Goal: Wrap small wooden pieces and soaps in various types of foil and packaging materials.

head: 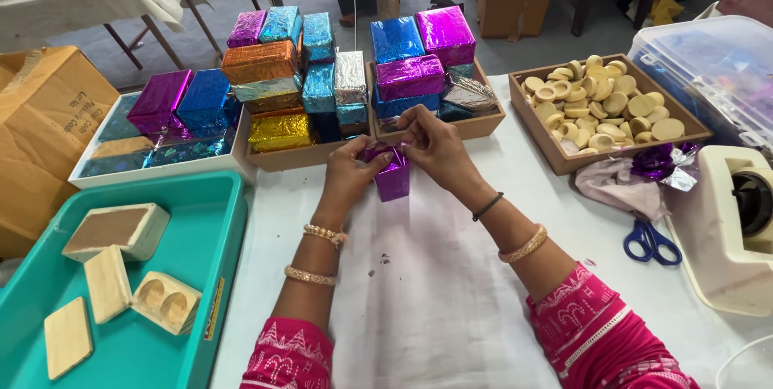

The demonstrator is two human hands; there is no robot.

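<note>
Both hands, left and right, apparently pinch purple-foiled box.

Tray left; wrapped boxes behind hands; scissors right

Both hands apparently fold foil on a purple box.

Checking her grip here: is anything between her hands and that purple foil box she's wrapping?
Nothing visible. The left hand and right hand both touch the purple foil box directly, pinching the foil at its top.
</note>
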